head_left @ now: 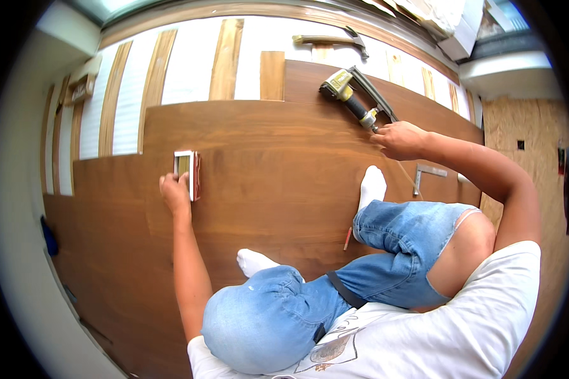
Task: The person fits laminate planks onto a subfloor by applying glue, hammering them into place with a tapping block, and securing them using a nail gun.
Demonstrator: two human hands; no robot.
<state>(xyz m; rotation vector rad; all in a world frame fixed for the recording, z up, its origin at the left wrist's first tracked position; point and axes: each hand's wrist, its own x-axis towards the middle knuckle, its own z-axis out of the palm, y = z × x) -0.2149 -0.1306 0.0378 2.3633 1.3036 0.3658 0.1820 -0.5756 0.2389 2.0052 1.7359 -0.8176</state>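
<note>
On the brown wood floor (pixel 265 158), a small white and red open box (pixel 196 177) shows yellowish contents. My left hand (pixel 175 192) is closed at its left edge, with fingertips partly hidden in the opening. A yellow and black nail gun (pixel 349 95) lies farther off to the right, its long magazine slanting toward me. Around the air fitting at its near end, the fingers of my right hand (pixel 399 140) are closed. A thin tan line, perhaps a hose, runs from beneath that hand toward my knee.
Wooden battens (pixel 226 60) with white sheeting between them lie beyond the stepped board edge. A claw hammer (pixel 332 40) rests there. Near my right foot are a metal square (pixel 431 171) and a red pencil (pixel 348 239). Walls rise at left and far right.
</note>
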